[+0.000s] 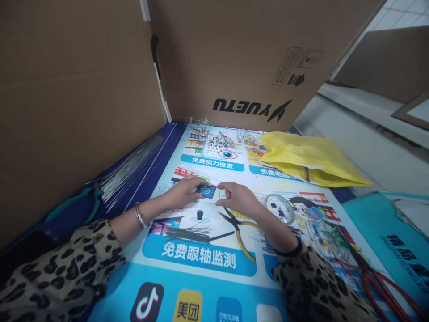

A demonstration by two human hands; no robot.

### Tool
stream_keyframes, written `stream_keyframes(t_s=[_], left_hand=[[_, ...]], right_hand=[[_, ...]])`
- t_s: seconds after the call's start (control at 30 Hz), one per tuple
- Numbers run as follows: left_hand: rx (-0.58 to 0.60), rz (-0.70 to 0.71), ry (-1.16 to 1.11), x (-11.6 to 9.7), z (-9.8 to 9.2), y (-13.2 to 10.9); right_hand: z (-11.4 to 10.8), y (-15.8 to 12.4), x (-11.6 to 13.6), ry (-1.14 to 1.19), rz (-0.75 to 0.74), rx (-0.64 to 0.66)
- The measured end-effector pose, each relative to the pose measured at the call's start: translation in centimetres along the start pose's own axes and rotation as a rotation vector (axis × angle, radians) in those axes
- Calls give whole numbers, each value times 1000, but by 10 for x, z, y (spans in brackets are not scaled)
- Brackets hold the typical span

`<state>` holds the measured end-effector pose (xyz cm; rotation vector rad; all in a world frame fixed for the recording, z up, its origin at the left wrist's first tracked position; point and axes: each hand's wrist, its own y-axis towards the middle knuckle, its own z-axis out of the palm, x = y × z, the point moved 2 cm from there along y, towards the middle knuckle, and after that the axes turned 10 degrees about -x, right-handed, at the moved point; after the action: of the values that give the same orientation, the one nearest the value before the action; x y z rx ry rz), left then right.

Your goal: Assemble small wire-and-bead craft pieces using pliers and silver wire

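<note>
pass: poster [187, 278] between sleeves [87, 264] | blocked ahead, left: cardboard [201, 58] | pliers [239, 239] beside right hand [237, 197]

Single head view, close, looks forward-down over bare left hand [182, 193], bare right hand [239, 197], toward brown cardboard panels [208, 58].

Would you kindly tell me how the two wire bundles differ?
The left bundle looks longer than the right bundle. The left bundle slants across the dark blue surface; the right bundle lies nearly crosswise on the printed sheet. Both are thin, greyish strands lying loose.
</note>
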<state>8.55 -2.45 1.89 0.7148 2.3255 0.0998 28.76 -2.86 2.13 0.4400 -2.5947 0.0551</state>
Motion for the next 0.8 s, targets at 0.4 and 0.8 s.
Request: stream_keyframes(t_s=[0.4, 0.8], left_hand=[[-101, -21, 114, 8, -49, 5], [61, 72, 648, 29, -54, 49]], right_hand=[[-50, 1, -21, -71, 39, -195], [-21, 0, -9, -588, -156, -71]])
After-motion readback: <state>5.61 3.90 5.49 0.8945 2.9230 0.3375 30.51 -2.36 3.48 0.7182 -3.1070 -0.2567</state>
